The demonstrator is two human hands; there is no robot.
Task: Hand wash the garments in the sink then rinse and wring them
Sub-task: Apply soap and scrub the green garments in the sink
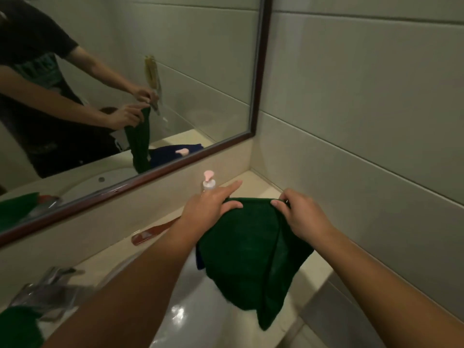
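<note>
The left hand (209,205) pinches the top edge of the dark green garment (251,249) at centre frame, forefinger straight; the right hand (305,214) grips the same edge near it; the cloth hangs over the white sink (195,312) at lower centre; a pump bottle (209,183) stands behind the left hand.

The green garment (251,247) is matt, soft cloth. The sink (193,320) is glossy white ceramic, the tap (50,282) shiny metal, the mirror frame (261,71) dark polished wood, the wall tiles (364,96) smooth, the pump bottle (209,185) clear plastic.
</note>
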